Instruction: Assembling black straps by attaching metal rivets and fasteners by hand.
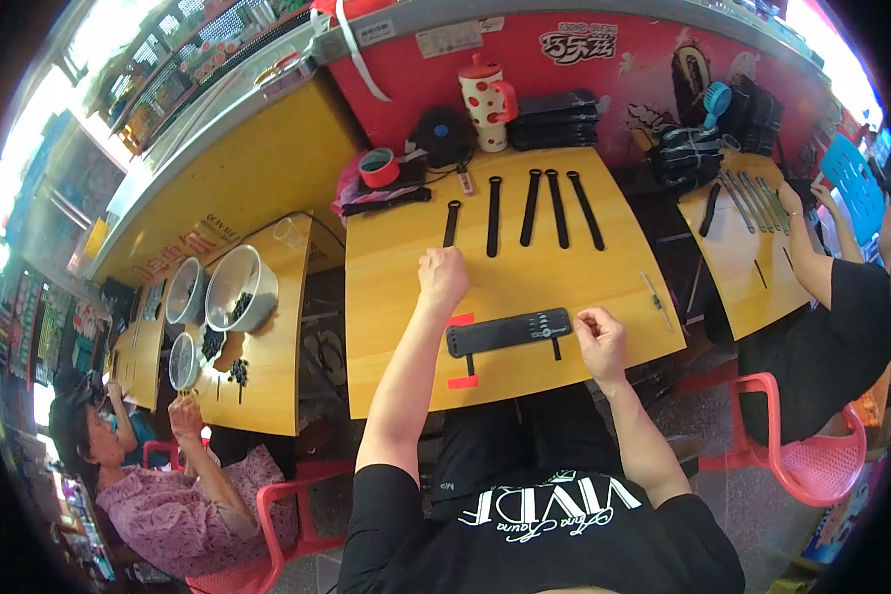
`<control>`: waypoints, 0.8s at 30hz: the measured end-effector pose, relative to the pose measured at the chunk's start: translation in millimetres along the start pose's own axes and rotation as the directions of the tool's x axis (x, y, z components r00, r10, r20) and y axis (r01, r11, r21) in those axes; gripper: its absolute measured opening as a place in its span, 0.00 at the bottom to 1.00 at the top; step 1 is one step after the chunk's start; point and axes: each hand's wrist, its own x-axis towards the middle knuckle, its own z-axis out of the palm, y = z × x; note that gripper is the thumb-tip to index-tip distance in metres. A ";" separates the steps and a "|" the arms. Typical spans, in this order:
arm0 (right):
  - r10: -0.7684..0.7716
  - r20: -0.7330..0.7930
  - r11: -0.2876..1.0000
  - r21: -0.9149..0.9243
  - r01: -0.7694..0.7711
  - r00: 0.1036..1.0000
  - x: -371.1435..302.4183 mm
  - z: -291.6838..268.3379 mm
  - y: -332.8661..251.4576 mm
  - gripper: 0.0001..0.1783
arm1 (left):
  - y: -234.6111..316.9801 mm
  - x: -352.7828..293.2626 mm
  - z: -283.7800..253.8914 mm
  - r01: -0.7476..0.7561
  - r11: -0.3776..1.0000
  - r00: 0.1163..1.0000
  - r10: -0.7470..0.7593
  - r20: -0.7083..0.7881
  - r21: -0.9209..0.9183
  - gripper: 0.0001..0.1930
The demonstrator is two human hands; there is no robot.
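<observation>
The lower end of one black strap (452, 224) is covered by the fingers of the left hand (444, 277), which are closed over it; its looped upper end is left exposed on the worktop (396, 307). One flat black panel (505, 335) is laid between the hands, its right end just beside the fingers of the right hand (601, 345). These are curled in; whether they are fully closed, or whether anything is held, cannot be told. Two narrow dark strips (470, 365) are seen at the panel's lower edge, and two pieces of red tape (462, 382) are placed by its left end. Beyond the panel, four more straps (493, 218) are laid out, so five are counted. One pen-like tool (655, 301) is seen near the right edge, and one spotted tumbler (482, 114) at the far edge.
</observation>
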 end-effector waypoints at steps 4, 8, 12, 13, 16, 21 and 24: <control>-0.002 -0.013 1.000 0.016 0.002 1.000 0.0 -1.7 -0.1 0.02 | 7.8 14.2 0.3 -0.016 1.000 0.987 0.016 0.160 0.002 0.09; 0.000 -0.015 1.000 0.022 0.001 1.000 -1.3 -5.9 -2.5 0.02 | -8.1 13.9 2.1 0.266 0.958 0.963 -0.261 0.060 -0.102 0.08; -0.062 -0.061 0.997 0.033 0.064 0.996 -0.9 -5.4 2.6 0.02 | -68.7 -7.7 -17.7 0.290 0.213 0.937 -0.262 0.231 -0.933 0.04; -0.079 -0.092 0.994 0.072 0.086 0.993 -1.5 -7.2 3.2 0.02 | -65.9 -24.5 -35.9 0.252 0.017 0.951 -0.188 0.244 -0.968 0.07; -0.051 -0.123 0.991 0.117 0.066 0.991 -9.2 -4.0 -10.2 0.00 | -34.6 -91.8 -80.2 0.079 -0.450 0.971 -0.168 0.171 -0.889 0.10; -0.087 0.454 0.909 0.400 -0.116 0.887 -39.1 2.1 -89.0 0.07 | 33.1 -184.6 -74.9 0.049 -0.513 0.987 -0.104 0.119 -0.857 0.08; -0.048 0.476 0.878 0.439 -0.190 0.878 -54.2 2.0 -97.1 0.04 | 62.2 -204.1 -60.4 0.144 -0.514 0.980 -0.045 0.194 -0.845 0.06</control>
